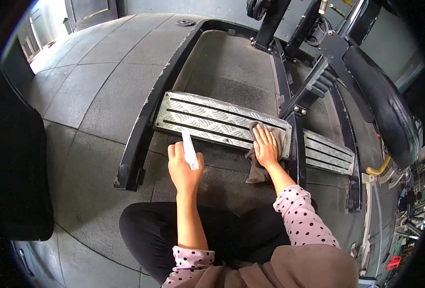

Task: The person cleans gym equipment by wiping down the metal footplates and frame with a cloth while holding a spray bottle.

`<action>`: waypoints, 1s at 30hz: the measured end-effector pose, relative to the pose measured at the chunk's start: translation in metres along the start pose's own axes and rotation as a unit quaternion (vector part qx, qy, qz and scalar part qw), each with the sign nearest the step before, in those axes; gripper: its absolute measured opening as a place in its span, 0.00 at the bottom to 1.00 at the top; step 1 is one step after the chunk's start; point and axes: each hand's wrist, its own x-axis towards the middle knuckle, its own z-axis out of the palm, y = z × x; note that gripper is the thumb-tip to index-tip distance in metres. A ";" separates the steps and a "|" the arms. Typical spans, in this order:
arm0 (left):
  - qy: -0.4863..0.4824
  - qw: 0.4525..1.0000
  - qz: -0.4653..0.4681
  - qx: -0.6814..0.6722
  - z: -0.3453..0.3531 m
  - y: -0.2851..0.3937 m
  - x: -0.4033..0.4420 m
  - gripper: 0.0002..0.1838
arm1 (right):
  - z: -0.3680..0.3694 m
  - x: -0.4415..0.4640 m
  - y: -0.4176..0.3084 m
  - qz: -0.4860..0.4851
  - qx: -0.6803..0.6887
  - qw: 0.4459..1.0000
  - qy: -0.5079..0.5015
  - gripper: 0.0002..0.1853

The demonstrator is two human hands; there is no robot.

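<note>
A silver diamond-patterned foot plate (207,115) with black strips spans the black machine frame (147,108). My right hand (265,145) lies with fingers stretched over a brown cloth (257,172), pressing it on the plate's right end; part of the cloth hangs over the near edge. My left hand (185,168) is closed around a white object (189,150), which looks like a spray bottle's head, just in front of the plate's left part. The rest of that object is hidden by the hand.
Right of the frame's middle bar is a second metal plate (328,154). A black padded part (383,96) rises at the right. Another black pad (22,168) stands at the left. Grey floor tiles (90,96) surround the machine.
</note>
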 end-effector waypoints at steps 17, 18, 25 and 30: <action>-0.267 0.959 0.025 -0.091 0.064 -0.005 -0.035 0.17 | -0.019 -0.009 -0.028 0.112 0.028 0.990 -0.086 0.20; -0.276 0.956 0.026 -0.091 0.066 -0.004 -0.039 0.17 | -0.040 -0.009 -0.032 0.150 0.100 0.973 -0.145 0.18; -0.308 0.948 0.064 -0.046 0.070 -0.003 -0.050 0.20 | -0.068 -0.006 0.069 0.449 0.556 0.676 0.180 0.21; -0.294 0.952 0.070 -0.040 0.079 -0.004 -0.049 0.19 | -0.173 -0.003 0.070 0.430 0.759 0.384 0.303 0.22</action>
